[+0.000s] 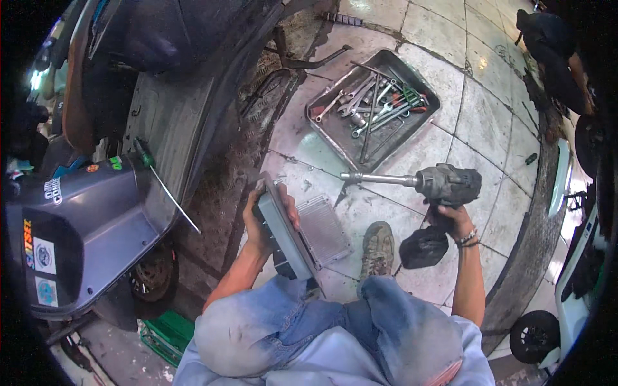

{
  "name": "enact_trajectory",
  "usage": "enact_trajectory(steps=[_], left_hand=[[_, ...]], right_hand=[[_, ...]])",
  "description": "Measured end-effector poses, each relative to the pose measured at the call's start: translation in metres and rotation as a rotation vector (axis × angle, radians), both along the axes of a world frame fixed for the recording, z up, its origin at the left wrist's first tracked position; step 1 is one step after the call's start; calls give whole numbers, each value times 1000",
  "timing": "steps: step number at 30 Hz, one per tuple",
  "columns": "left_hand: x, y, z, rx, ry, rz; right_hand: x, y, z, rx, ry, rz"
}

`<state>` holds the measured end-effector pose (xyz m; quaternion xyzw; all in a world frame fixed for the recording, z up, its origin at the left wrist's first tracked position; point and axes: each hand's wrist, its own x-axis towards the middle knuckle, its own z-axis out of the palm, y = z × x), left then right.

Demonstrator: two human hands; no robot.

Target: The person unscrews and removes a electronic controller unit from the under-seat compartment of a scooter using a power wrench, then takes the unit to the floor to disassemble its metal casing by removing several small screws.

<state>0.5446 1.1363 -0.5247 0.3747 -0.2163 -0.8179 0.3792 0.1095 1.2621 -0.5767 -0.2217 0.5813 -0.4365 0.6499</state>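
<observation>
The person crouches over a tiled floor [476, 116], knees in faded jeans at six o'clock of the view. The left hand [261, 215], a little left of centre, grips a flat grey rectangular module [286, 235] by its upper end; the fingers wrap over the top edge with the thumb on the near face, closed firmly on it. The module stands tilted on edge, and just to its right, at about five o'clock from the hand, a ribbed metal plate [324, 230] lies flat on the floor, touching or nearly touching the module's lower side.

The right hand [450, 219], at about three o'clock from the module, holds the grip of a black cordless impact wrench [444, 186], fingers shut round the handle, a bracelet at the wrist. The wrench's long extension bar [376, 178] points toward nine o'clock, its tip hanging near the module's top corner but apart from it. The battery pack [423, 248] sits below the hand.

At twelve o'clock a metal tray [412, 125] holds spanners and screwdrivers. At nine o'clock stands a grey scooter body [96, 219] with a green-handled screwdriver [161, 183] resting on it. A worn shoe [378, 248] is planted between module and wrench.
</observation>
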Motion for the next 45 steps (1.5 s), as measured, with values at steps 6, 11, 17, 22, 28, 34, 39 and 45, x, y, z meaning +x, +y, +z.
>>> enact_trajectory(steps=[6,11,17,22,28,34,39,45], left_hand=[[-4,-16,7,-19,272,-24],[5,-16,-1,-25,432,-92],[16,-21,-9,-78,554,-235],[15,-22,-22,-91,542,-309],[13,-9,-40,-115,524,-398],[-4,-2,-36,7,610,-289],[-8,-5,-34,-47,678,-405],[-6,8,-33,53,616,-275]], right_hand=[[62,-14,31,-146,-233,-118],[88,-22,43,-197,-228,-109],[67,-15,41,-195,-184,-81],[64,-16,43,-157,-79,-52],[49,-12,27,-132,-59,-5],[39,-15,34,-98,-336,-13],[38,-11,29,-151,-460,25],[41,-6,34,-125,-330,34]])
